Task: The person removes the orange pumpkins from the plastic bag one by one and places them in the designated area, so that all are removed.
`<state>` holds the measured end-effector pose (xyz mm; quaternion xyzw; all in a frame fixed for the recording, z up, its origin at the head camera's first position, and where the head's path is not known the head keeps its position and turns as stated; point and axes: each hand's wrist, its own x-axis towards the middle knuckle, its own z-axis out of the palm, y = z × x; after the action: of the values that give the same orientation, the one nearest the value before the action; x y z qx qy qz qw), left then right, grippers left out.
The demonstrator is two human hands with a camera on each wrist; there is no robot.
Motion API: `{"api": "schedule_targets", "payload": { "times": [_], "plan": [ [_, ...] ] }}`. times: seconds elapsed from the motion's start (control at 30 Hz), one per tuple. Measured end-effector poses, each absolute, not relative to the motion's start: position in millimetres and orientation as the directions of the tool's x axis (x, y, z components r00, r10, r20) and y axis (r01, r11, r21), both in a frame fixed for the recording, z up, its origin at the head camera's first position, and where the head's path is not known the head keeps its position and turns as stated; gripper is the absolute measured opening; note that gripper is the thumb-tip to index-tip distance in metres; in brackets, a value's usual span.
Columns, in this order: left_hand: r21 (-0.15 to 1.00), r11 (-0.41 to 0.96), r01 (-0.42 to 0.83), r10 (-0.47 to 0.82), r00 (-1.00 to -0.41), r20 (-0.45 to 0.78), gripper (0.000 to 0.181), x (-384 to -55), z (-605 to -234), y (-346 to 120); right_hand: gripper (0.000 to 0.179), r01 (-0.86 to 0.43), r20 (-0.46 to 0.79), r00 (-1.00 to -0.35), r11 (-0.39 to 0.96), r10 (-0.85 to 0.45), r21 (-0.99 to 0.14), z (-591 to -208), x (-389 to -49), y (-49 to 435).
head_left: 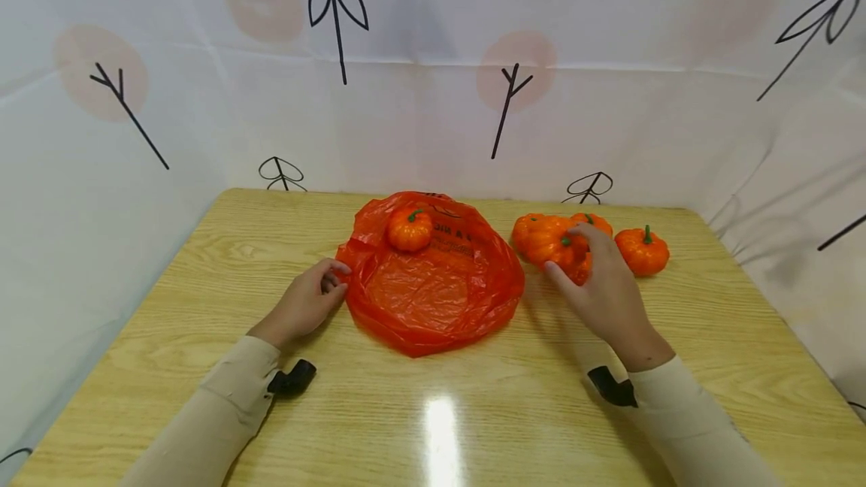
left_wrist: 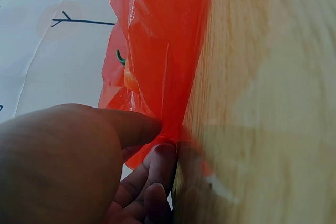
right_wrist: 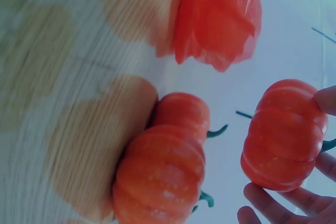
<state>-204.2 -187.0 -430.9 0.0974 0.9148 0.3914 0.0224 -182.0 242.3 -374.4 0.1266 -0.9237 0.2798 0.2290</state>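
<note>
My left hand (head_left: 306,305) pinches the left edge of a red plastic bag (head_left: 422,299) between thumb and fingers. The bag lies spread on the table with its mouth wide. A small orange pumpkin (head_left: 410,231) with a green stem sits inside, toward the back left. To the right of the bag, my right hand (head_left: 612,303) grips another pumpkin (right_wrist: 283,135) around its sides. In the right wrist view it is held clear of the table, beside two resting pumpkins. My right hand partly covers the pumpkins behind it in the head view.
A separate pumpkin (head_left: 644,252) stands on the wooden table (head_left: 433,397) right of the right hand. More pumpkins (head_left: 593,222) cluster behind that hand. A white patterned cloth (head_left: 419,126) hangs along the table's back and sides.
</note>
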Motion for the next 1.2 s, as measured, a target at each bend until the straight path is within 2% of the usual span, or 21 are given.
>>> {"api": "schedule_targets", "payload": {
  "times": [0.43, 0.73, 1.2],
  "plan": [
    [0.72, 0.675, 0.159, 0.197, -0.98, 0.031, 0.021, -204, -431, -187, 0.062, -0.251, 0.43, -0.903, 0.831, -0.015, -0.496, -366, -184, 258],
    [0.721, 0.673, 0.167, 0.199, -0.979, 0.041, 0.021, -204, -432, -187, 0.055, -0.271, 0.415, -0.909, 0.828, -0.051, -0.492, -373, -186, 257],
    [0.719, 0.674, 0.171, 0.197, -0.979, 0.048, 0.021, -205, -433, -187, 0.059, -0.271, 0.318, -0.941, 0.826, -0.118, -0.494, -381, -188, 250]
  ]
}}
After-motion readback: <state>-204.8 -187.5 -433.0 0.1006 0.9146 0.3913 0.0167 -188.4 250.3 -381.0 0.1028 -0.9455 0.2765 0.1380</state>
